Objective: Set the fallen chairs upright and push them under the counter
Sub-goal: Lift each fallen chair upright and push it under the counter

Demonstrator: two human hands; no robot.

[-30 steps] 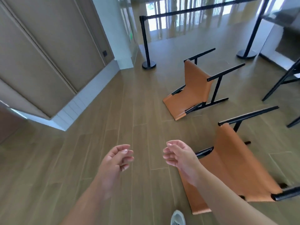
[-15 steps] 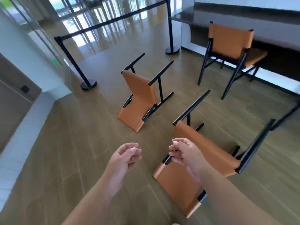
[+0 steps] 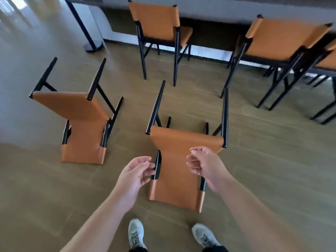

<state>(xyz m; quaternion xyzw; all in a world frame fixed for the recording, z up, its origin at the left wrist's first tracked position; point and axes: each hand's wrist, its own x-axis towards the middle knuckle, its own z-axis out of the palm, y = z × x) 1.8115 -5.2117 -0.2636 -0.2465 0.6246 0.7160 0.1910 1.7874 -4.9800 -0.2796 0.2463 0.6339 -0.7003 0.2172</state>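
On the wooden floor (image 3: 254, 160), directly ahead of the person's two light sneakers (image 3: 135, 233), a fallen chair (image 3: 178, 170) is seen lying on its back, its orange backrest flat against the boards and its black legs pointing away toward the counter. Both hands are held just above it, apart from each other. The left hand (image 3: 135, 172) is positioned beside the chair's left frame bar, fingers loosely curled, nothing gripped; whether the fingertips touch the bar cannot be told. The right hand (image 3: 204, 164) is held over the orange fabric near the seat fold, fingers also loosely curled and nothing held.

To the left, well apart, a second fallen chair (image 3: 81, 128) is noted, likewise on its back with legs raised toward the far side.

Along the far edge, the tabletop (image 3: 236, 4) is partly visible as a pale band with a dark recess below it. An upright chair (image 3: 158, 22) is stood facing it, seat partly under the edge. To the right, another upright chair (image 3: 276, 39) is set in the same way, with further chair legs at the right margin. A black barrier post (image 3: 85, 28) with a round base is observed at upper left.
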